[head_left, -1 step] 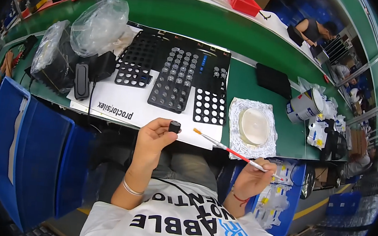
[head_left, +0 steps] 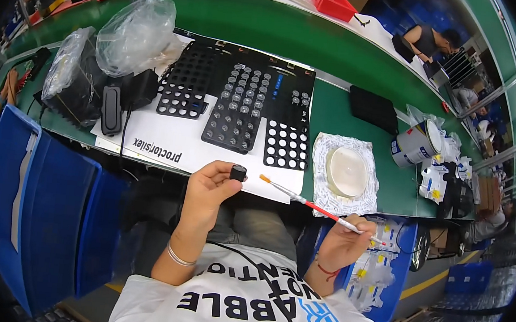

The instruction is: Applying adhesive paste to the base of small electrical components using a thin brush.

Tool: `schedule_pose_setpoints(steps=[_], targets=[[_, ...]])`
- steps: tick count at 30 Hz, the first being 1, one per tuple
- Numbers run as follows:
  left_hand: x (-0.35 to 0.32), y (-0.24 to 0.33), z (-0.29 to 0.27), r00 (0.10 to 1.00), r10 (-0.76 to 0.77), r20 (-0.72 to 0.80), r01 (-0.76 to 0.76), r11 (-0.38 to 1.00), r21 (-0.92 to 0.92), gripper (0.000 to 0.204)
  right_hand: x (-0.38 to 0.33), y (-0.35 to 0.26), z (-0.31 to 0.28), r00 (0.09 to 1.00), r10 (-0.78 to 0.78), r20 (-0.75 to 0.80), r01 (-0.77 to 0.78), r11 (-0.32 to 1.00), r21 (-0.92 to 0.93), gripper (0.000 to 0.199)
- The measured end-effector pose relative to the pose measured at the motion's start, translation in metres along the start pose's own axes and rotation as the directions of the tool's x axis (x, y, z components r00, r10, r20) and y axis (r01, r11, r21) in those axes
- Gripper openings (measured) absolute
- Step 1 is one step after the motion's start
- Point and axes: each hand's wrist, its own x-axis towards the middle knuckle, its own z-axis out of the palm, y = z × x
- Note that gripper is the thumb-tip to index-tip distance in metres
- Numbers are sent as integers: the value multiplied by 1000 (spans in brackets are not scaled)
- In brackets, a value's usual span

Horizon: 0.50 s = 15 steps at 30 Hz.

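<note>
Between thumb and fingertips, my left hand point(head_left: 210, 190) pinches a small black cylindrical part point(head_left: 238, 173), raised above the table's front edge. A thin paintbrush point(head_left: 318, 209) with a red and white handle lies in the grip of my right hand point(head_left: 347, 236). Its orange bristles point left at the black part, with a short gap between them. Beyond my hands stands a black perforated tray point(head_left: 230, 138) filled with rows of small round parts. To its right, another black tray point(head_left: 285, 145) has several round holes in front and a few parts toward the back.
A cream bowl point(head_left: 349, 173) rests on crumpled printed paper right of the trays. Farther right are a tilted metal can point(head_left: 416, 144) and a black pouch point(head_left: 373, 109). Plastic bags point(head_left: 136, 36) and black boxes crowd the left. Blue bins point(head_left: 55, 203) flank me; a person works across the bench.
The brush in my right hand has shifted slightly left, bringing its bristles nearer the black part. My left hand stays practically still.
</note>
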Motion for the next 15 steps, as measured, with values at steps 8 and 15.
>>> schedule_pose_setpoints(steps=[8, 15], targets=[[-5, -5, 0, 999, 7, 32, -7, 1000, -3, 23, -2, 3, 2, 998, -54, 25, 57, 989, -135, 27], [-4, -6, -5, 1000, 5, 26, -5, 1000, -5, 23, -3, 7, 2, 998, -53, 44, 60, 986, -153, 27]])
